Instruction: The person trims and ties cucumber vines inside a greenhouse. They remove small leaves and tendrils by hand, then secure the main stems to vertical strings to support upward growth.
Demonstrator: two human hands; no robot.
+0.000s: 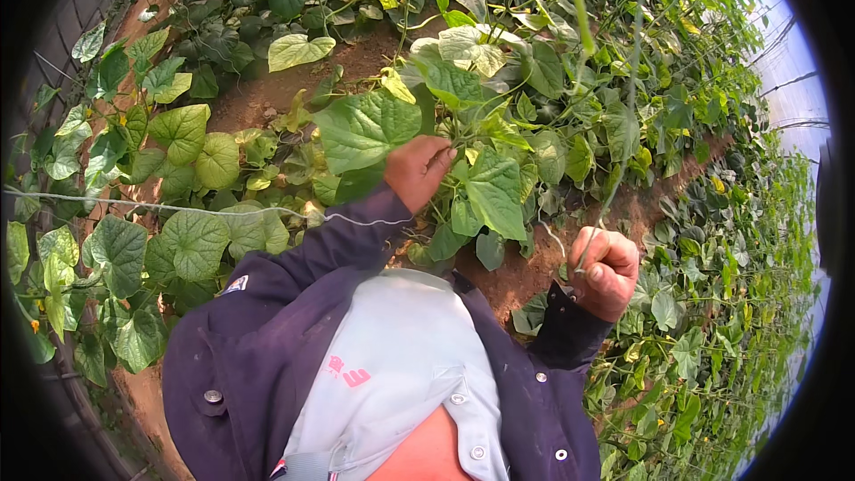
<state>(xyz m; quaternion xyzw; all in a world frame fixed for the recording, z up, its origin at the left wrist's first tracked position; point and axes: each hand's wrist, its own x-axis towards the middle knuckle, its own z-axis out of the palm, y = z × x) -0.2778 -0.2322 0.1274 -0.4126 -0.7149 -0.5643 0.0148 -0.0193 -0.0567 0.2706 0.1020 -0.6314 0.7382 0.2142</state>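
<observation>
A leafy cucumber vine stands in front of my torso, left of the picture's right-hand row. My left hand reaches in from the left with thumb and fingers pinched on its stem, beside a broad green leaf. Lower and to the right, my right hand is closed on a thin pale string. That string runs down from the top edge into the fingers, and a short loose length dangles just left of the hand. What lies inside the right palm is hidden.
Another pale string crosses from the left edge over my left sleeve. Rows of vines flank me on both sides, with bare reddish soil between them. A dark wall curves along the left, and translucent greenhouse film on the right.
</observation>
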